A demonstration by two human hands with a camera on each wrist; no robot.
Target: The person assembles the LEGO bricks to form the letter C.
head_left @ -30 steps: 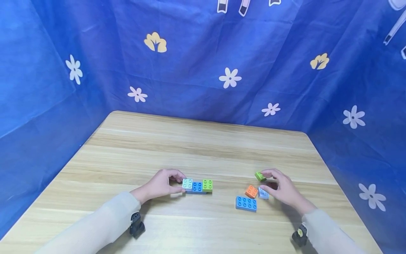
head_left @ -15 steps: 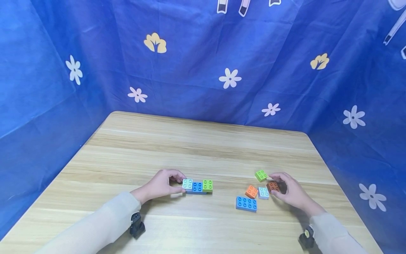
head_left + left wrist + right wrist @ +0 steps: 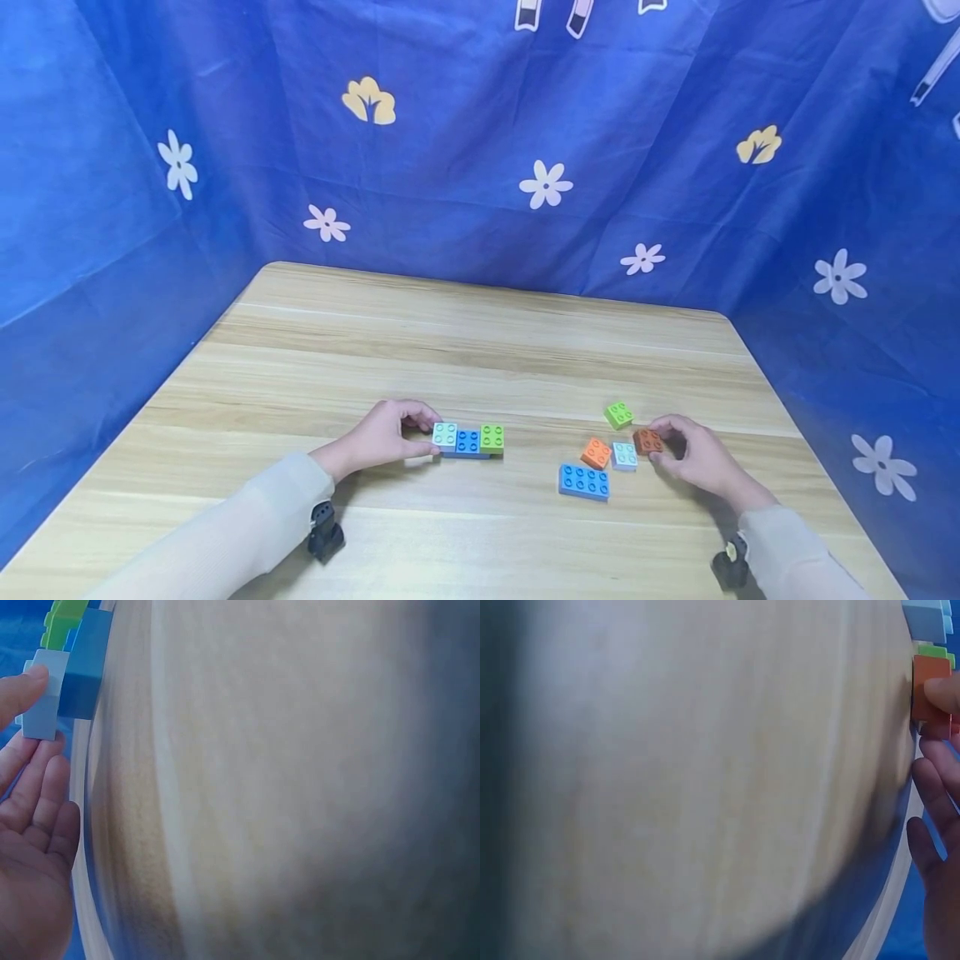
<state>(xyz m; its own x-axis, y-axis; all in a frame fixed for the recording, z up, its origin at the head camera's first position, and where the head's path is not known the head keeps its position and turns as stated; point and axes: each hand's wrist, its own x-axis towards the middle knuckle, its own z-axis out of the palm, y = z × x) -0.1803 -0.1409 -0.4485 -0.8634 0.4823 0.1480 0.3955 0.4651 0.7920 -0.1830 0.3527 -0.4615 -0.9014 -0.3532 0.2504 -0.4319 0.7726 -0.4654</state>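
Note:
My left hand pinches the pale blue square brick between thumb and fingers. That brick sits on one end of a longer blue brick, with a green brick on the other end and bare blue studs between them. On the right, my right hand holds a brown square brick, its thumb against the near side in the right wrist view. Close to it lie a loose pale blue brick, an orange brick and a loose green brick.
In front of the orange brick lies a loose long blue brick. Everything rests on a wood-grain table. A blue curtain with printed flowers hangs behind it and along both sides.
My right hand has moved right and slightly nearer, away from the loose green brick, and now holds the brown brick, which it hid earlier. The left hand and its bricks have stayed put.

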